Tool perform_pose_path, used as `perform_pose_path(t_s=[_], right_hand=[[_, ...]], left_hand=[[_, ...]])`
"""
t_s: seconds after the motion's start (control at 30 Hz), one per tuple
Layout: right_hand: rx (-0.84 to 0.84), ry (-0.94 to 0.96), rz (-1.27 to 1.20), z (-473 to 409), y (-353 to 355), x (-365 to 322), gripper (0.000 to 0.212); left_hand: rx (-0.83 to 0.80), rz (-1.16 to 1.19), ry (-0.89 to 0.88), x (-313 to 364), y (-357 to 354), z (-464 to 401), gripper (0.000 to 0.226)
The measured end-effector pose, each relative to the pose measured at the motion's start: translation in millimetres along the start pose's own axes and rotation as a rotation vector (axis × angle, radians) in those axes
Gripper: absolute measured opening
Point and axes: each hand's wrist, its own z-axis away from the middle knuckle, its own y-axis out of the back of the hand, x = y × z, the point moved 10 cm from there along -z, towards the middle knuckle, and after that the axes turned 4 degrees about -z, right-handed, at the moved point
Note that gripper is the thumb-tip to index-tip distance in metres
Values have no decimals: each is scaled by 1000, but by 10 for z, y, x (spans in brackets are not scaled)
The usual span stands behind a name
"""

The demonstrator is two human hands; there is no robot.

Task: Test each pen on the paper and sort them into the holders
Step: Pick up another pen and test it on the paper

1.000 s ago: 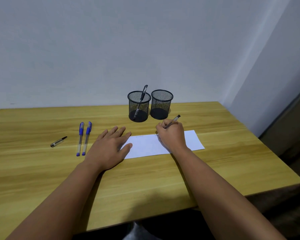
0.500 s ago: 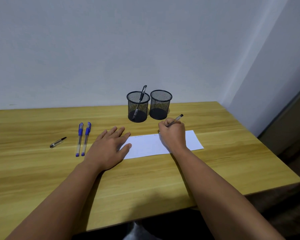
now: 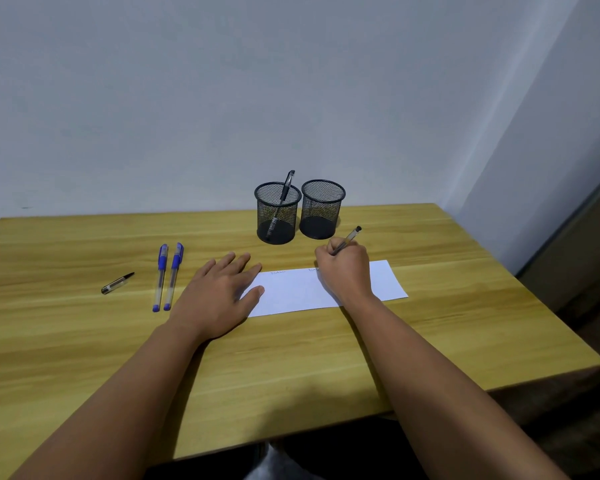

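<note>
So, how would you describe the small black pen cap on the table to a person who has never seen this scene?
Start at the wooden table and go to its left side, past the flat left hand. Two blue pens lie there side by side, and the pen cap lies alone just left of them. It is much shorter than the pens, clear with a black pointed end, and has no blue on it.

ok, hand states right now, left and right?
Left hand: open, flat on the table and paper.
Right hand: closed, holding a pen.
</note>
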Motion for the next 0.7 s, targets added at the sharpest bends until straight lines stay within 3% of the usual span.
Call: perform_pose_path(t_s=[0.53, 0.7], right_hand=[[50, -7, 30, 57, 48, -67, 53], [165, -135, -212, 22, 216, 15, 44]], left_hand=[[-1, 3, -2, -5, -8, -5, 67], [-4, -9, -1, -6, -7, -7, 69]])
